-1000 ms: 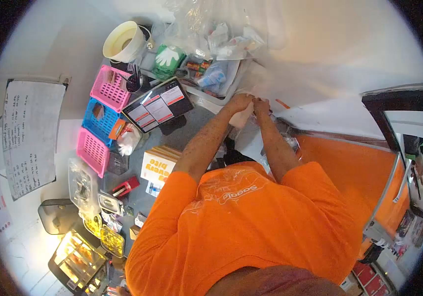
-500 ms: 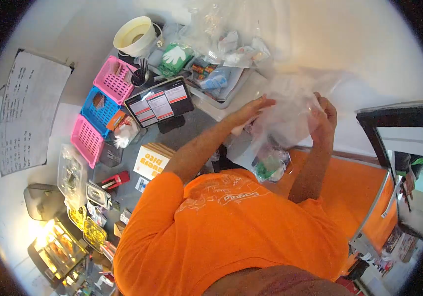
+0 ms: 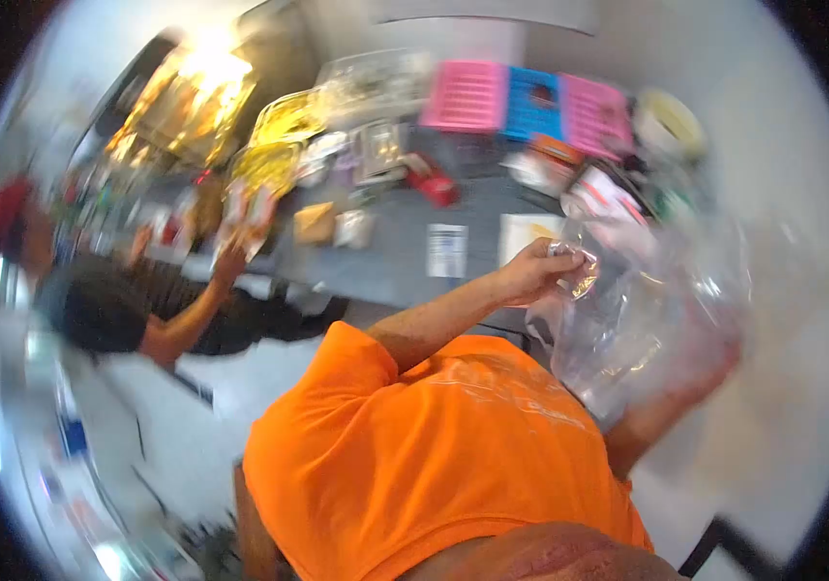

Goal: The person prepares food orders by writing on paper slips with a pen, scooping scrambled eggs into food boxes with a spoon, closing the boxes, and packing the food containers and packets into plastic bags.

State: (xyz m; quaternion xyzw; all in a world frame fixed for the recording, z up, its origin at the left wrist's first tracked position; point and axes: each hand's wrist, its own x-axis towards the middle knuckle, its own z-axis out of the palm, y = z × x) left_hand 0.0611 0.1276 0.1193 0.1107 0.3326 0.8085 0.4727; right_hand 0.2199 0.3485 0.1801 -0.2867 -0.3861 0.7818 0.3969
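My left hand point(image 3: 540, 272) is closed on the gathered edge of a large clear plastic bag point(image 3: 627, 324), in front of the dark counter. The bag spreads to the right as a loose, crinkled sheet. My right hand point(image 3: 716, 351) is at the bag's right side, seen through or behind the plastic. It is smeared by motion, so its fingers cannot be made out. Just behind my left hand lies a white box or card stack point(image 3: 528, 235). The tablet point(image 3: 608, 198) stands behind the bag, blurred.
Pink point(image 3: 466, 95) and blue point(image 3: 531, 103) baskets line the back of the counter point(image 3: 385, 257), with a cream tub point(image 3: 669, 124) at their right. A red stapler-like item point(image 3: 431, 180), yellow-lit trays point(image 3: 266, 167) and a lit warmer point(image 3: 187, 107) are farther left. A co-worker point(image 3: 95, 305) reaches over the counter.
The view has swung left, bringing the co-worker in. The bag has gone from between my hands low at the wall to spread out before me, and my left hand has closed on its edge.
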